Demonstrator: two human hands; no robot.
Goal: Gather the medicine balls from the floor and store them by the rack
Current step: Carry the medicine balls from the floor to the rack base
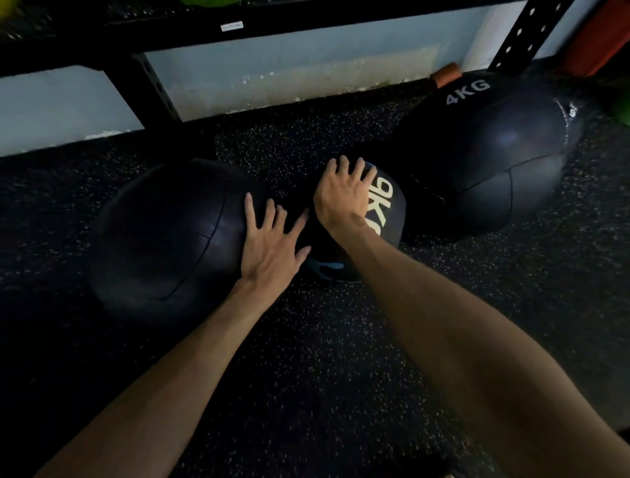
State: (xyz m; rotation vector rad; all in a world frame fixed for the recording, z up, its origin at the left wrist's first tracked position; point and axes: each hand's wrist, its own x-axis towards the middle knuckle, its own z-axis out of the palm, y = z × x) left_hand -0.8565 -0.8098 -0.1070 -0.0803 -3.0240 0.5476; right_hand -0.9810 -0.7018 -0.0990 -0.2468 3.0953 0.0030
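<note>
Head view: three dark medicine balls lie on the speckled floor just in front of the rack, none of them on a shelf. The smaller middle one, the 9KG ball, sits between a large unmarked ball on the left and the 4KG ball on the right, close to both; whether it touches either I cannot tell in the dim light. The right hand lies over the top of the 9KG ball, fingers spread and bent lightly to its curve. The left hand is spread flat, fingers straight, resting on the near side of the unmarked ball with its thumb reaching toward the middle one.

The risk, as I judge it, is in the hold: both hands lie on top surfaces, with nothing under the weight, so a lift from here could let the 9KG ball slip and drop. A push instead could roll it into a neighbour and shove that one away from the rack, or trap the left fingers in the narrow gap between the balls.

There is no bin or basket in sight. The rack's shelf runs along the top edge; something green sits on it, too cut off to name
</note>
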